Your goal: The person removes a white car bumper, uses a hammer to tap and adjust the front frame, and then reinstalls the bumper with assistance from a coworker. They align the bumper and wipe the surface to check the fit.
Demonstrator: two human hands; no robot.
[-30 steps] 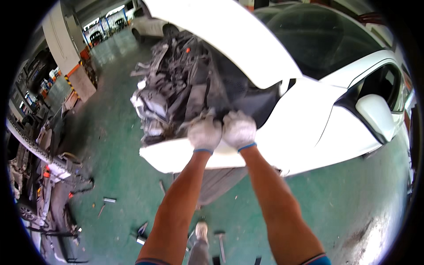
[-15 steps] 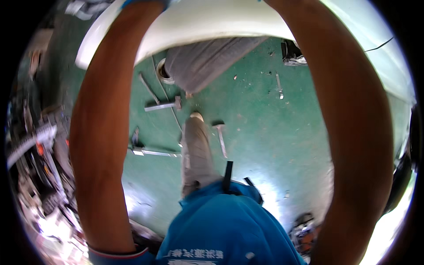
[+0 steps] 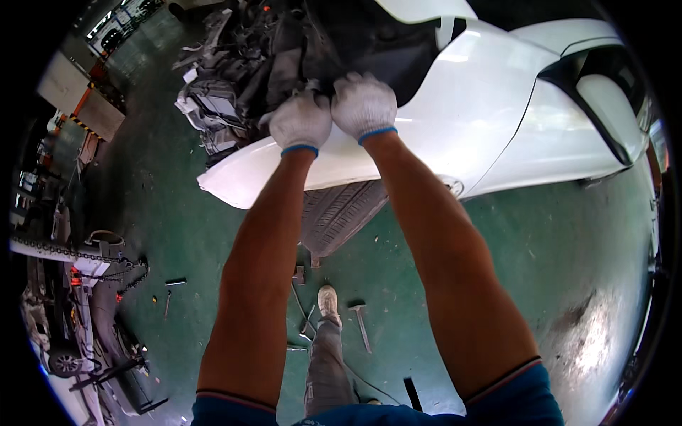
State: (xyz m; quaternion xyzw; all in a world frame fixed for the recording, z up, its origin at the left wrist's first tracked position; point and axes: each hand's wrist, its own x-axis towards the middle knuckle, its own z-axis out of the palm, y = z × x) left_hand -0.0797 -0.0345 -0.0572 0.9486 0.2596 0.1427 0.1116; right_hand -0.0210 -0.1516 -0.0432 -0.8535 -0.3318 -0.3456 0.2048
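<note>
Two knitted white gloves with blue cuffs cover my hands, side by side at the inner edge of a white front fender. My left hand is closed over that edge, beside the exposed engine bay. My right hand also has its fingers curled over the edge, against the dark inner panel. The fingertips of both are hidden. Below the fender shows a tyre, between my forearms.
The white car body extends right to a mirror. Hammers, other tools and a hose lie on the green floor around my foot. At left stand a chained metal frame, car parts and a striped pillar.
My view dipped to my legs half a second ago and has risen again. My hands remain at the fender edge, now higher in the picture than one second ago.
</note>
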